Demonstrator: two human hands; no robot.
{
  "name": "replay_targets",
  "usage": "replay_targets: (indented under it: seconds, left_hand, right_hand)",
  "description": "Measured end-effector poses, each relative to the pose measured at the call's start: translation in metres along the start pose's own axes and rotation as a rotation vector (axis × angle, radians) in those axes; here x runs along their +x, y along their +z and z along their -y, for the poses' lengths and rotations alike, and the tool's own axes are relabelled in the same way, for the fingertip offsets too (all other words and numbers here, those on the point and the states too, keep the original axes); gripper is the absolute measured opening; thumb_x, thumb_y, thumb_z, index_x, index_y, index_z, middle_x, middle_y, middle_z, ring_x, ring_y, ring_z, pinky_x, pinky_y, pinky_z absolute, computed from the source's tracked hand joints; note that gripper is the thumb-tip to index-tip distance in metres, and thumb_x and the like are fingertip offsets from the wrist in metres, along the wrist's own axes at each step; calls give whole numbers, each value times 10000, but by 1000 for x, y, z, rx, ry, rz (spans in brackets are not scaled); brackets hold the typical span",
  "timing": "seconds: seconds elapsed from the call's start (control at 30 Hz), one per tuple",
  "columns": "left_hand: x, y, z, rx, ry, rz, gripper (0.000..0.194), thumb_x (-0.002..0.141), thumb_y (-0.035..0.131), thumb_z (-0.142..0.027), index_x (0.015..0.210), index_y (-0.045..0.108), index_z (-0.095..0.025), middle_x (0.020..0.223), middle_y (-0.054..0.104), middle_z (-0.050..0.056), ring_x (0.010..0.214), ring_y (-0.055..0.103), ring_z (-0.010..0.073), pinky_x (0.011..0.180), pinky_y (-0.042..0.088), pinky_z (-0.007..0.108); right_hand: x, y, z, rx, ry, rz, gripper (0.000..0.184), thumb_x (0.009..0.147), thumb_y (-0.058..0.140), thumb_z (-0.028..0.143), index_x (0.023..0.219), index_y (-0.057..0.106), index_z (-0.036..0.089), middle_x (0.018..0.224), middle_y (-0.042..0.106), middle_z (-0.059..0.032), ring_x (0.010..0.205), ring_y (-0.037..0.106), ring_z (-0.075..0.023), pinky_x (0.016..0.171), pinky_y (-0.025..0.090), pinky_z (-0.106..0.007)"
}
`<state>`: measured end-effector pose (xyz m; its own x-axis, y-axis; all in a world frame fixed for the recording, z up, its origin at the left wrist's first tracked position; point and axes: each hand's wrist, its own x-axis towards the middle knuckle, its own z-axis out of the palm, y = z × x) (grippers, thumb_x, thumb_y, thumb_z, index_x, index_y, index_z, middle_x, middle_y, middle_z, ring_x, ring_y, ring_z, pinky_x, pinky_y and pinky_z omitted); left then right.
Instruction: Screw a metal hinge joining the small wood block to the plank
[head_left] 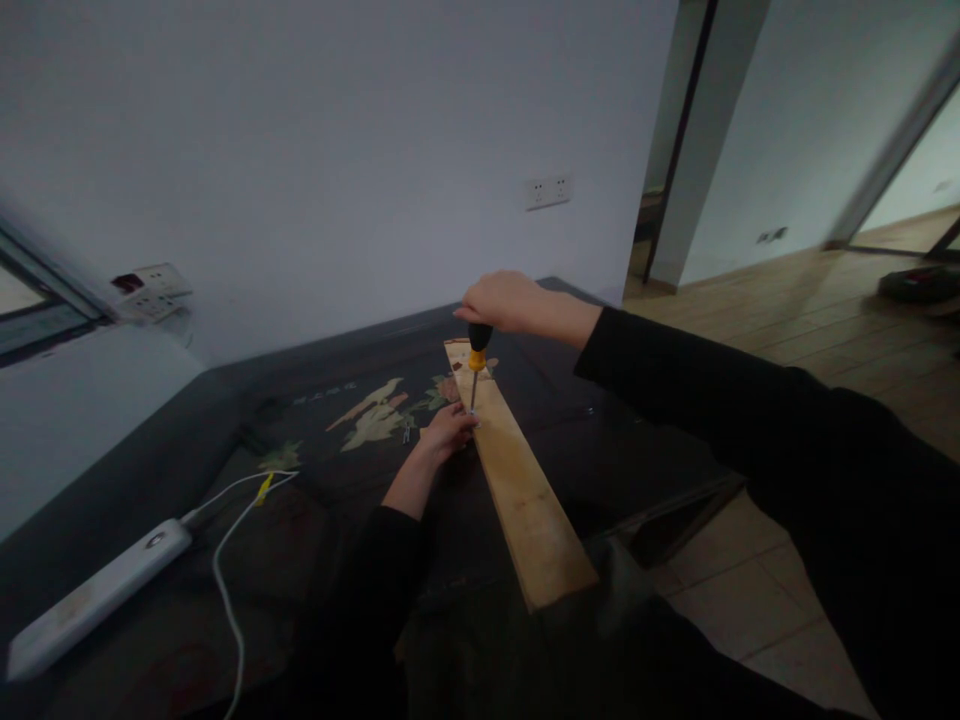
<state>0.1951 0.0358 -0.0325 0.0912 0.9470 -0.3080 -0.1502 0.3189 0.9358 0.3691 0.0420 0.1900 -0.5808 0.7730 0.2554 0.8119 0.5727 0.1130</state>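
A long, pale wooden board [517, 480] lies on a dark table, its near end reaching past the table's edge. My right hand [501, 300] wraps the black and yellow handle of a screwdriver [478, 358] from above. The shaft points nearly straight down, with its tip at the board's left edge. There, my left hand [448, 430] grips the board close to the tip. A small pale thing shows at the fingertips, too small to name. Some small metal pieces [406, 433] lie on the table just left of my left hand.
The dark table [330, 540] carries a painted bird and flower pattern. A white power strip [101, 597] with a white cable [225, 580] lies at the left. Behind stands a wall with a socket plate [548, 192]. Tiled floor [810, 340] extends at the right.
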Motion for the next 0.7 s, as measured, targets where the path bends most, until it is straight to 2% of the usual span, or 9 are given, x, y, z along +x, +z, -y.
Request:
replay_targets:
  seconds: [0.1, 0.2, 0.33, 0.43, 0.53, 0.7]
  left_hand:
    - [-1, 0, 0, -7, 6, 9, 404, 656, 719, 6, 1027, 644, -135, 923, 734, 66, 713, 699, 135, 650, 557, 235]
    - [0, 0, 0, -18, 17, 17, 388, 654, 708, 19, 1005, 647, -135, 904, 731, 54, 702, 692, 123, 643, 554, 220]
    - [1, 2, 0, -30, 14, 15, 396, 625, 720, 44, 972, 649, -133, 861, 722, 46, 705, 694, 129, 667, 566, 234]
    - [1, 2, -1, -28, 14, 8, 390, 624, 711, 45, 967, 653, -133, 869, 724, 49, 701, 697, 132, 659, 564, 236]
    - [0, 2, -1, -20, 7, -4, 377, 635, 698, 42, 966, 657, -136, 844, 721, 40, 670, 686, 121, 620, 546, 217]
    - [0, 2, -1, -9, 1, 6, 382, 637, 713, 31, 974, 656, -138, 846, 729, 46, 681, 690, 125, 620, 542, 213]
  right_hand:
    - [0, 3, 3, -40, 51, -41, 519, 1045, 387, 445, 1145, 741, 79, 1056, 731, -220, 970, 662, -278, 742, 393, -338]
    - [0, 0, -5, 65, -13, 41, 480, 1012, 474, 477, 1144, 746, 104, 1042, 738, -187, 919, 660, -245, 734, 397, -328]
    - [-1, -8, -24, 216, -174, 191, 383, 929, 632, 348, 1242, 710, 141, 1062, 747, -118, 821, 635, -170, 733, 405, -301]
    - [-3, -8, -27, 222, -194, 189, 359, 944, 588, 287, 1247, 710, 137, 1045, 749, -114, 793, 629, -158, 738, 403, -301]
    - [-4, -4, -17, 111, -118, 95, 353, 989, 521, 319, 1185, 738, 120, 1049, 747, -149, 860, 647, -194, 750, 392, -313]
    - [-4, 1, 2, -46, 89, -5, 511, 1029, 426, 468, 1142, 748, 88, 1051, 737, -209, 953, 662, -272, 755, 394, -336]
